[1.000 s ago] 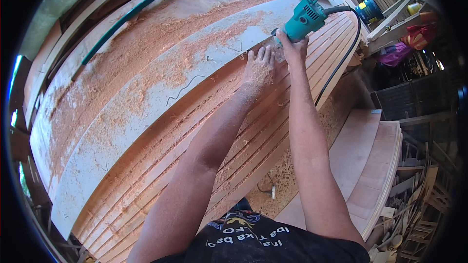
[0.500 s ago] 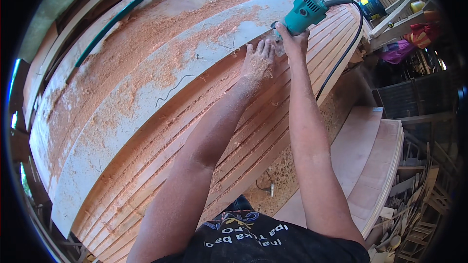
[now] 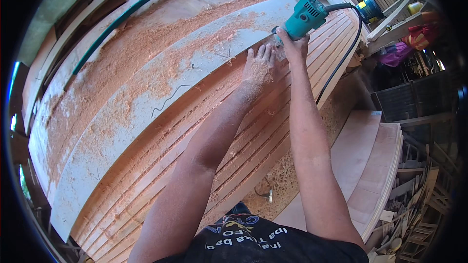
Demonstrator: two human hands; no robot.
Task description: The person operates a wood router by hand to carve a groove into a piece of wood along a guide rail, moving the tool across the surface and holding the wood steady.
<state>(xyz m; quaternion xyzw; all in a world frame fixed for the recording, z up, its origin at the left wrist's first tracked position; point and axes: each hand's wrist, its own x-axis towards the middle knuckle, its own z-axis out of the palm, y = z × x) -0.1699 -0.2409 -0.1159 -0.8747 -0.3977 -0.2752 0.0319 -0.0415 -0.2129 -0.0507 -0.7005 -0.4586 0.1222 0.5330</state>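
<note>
My right hand (image 3: 294, 47) is wrapped round the lower body of a teal trim router (image 3: 304, 17), which leans to the right over the wood. The router's clear base, partly hidden by my fingers, rests near the edge of a pale curved board (image 3: 131, 97). Beside that base, my left hand (image 3: 258, 65) lies with fingers stretched out, dusted with shavings, on reddish stepped wood strips (image 3: 195, 131). Whether its fingertips touch the base I cannot tell. A black cord (image 3: 343, 61) loops from the router's top down the right side.
Shavings cover the boards. A broom (image 3: 119, 19) with a green handle lies at the upper left. Stacked curved panels (image 3: 363, 165) stand at the lower right, beside piled wood offcuts (image 3: 414, 214). A blue container (image 3: 370, 9) and purple and red cloth (image 3: 399, 53) are at the far right.
The view has shifted slightly, so the boards sit a little lower in it. Both hands and the router are marginally farther along the board's edge; the hold on the router is unchanged.
</note>
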